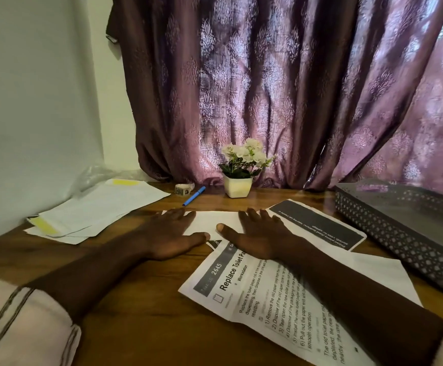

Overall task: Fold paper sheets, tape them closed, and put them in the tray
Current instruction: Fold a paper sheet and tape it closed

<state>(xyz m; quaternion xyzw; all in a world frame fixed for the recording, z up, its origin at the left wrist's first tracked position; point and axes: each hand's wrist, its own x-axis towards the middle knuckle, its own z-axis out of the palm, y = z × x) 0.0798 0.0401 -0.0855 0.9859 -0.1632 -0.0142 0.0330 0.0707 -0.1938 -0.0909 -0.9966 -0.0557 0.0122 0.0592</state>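
folded sheet [215, 220] under left hand [170, 235] and right hand [257, 236], fingers [178, 213] straight, pressing flat. tape roll [184, 189] beyond left hand, nearer it.

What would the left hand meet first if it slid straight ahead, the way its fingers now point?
Most likely the blue pen, which lies a little beyond the left hand in that direction. The tape roll sits slightly left of that line, though depth is hard to judge from this one view.
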